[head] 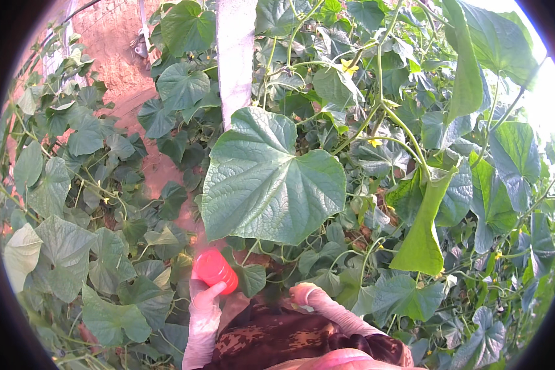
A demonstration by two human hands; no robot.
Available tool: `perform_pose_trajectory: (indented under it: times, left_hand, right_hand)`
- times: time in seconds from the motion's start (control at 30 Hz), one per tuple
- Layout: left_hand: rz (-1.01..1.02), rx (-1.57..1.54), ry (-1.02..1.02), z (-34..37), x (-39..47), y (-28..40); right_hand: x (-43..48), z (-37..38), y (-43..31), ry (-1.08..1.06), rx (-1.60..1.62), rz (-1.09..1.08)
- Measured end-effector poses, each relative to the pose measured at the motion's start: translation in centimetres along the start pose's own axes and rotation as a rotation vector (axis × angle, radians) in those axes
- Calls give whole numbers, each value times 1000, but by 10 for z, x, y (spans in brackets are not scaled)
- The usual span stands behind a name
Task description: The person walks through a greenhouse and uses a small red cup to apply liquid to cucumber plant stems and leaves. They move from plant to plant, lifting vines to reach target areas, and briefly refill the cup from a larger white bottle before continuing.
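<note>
My left hand (206,296) is wrapped around a red plastic bottle (216,272) with ribbed sides, held low and tilted in front of my body. The thumb lies over the bottle's near side. My right hand (303,293) is a short way to the right, its fingers curled near my waist among the leaves. Whether it holds anything is hidden. Light sleeves cover both forearms. A broad cucumber-like leaf (273,185) spreads above and beyond my hands, and a smaller leaf (251,279) sits just beside the bottle.
Dense climbing vines crowd both sides, with yellow flowers (349,67) along the stems (380,69). A pale upright post or strap (234,55) rises beyond the large leaf. A reddish earth path (159,169) runs between the plants towards an earthen wall (108,51). A folded leaf (423,226) hangs at right.
</note>
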State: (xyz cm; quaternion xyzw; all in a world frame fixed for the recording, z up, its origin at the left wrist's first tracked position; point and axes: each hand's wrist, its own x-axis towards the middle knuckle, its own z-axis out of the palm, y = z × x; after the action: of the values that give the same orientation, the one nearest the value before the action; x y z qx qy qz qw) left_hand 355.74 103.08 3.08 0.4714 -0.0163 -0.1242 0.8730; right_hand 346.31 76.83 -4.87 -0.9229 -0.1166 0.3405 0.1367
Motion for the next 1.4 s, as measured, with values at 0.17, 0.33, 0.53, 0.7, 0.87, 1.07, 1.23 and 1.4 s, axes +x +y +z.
perform_pose_trajectory:
  times: [0.17, 0.33, 0.53, 0.7, 0.87, 1.07, 1.23, 1.4]
  left_hand:
    - [70, -92, 71, -31, 23, 16]
    - [101, 46, -121, -68, 114, 46]
    - [-51, 43, -361, -50, 226, 124]
    - [-24, 87, -740, 24, 307, 149]
    - [-94, -18, -854, 91, 319, 135]
    - [-13, -63, -926, 179, 309, 123]
    - [-20, -34, -1056, 237, 300, 142]
    - [-48, -55, -1235, 295, 288, 149]
  right_hand:
    - [62, 1, -9, 6, 129, 22]
    - [60, -64, 2, 246, 642, 147]
    - [-102, -231, -53, 1301, 772, 362]
    - [-147, -367, -116, 1746, 85, 266]
    - [-218, -493, -70, 1558, -920, 743]
    - [-247, -562, 14, 1527, -676, 885]
    - [-241, -588, 62, 1483, -507, 953]
    - [-233, -597, 87, 1463, -412, 988]
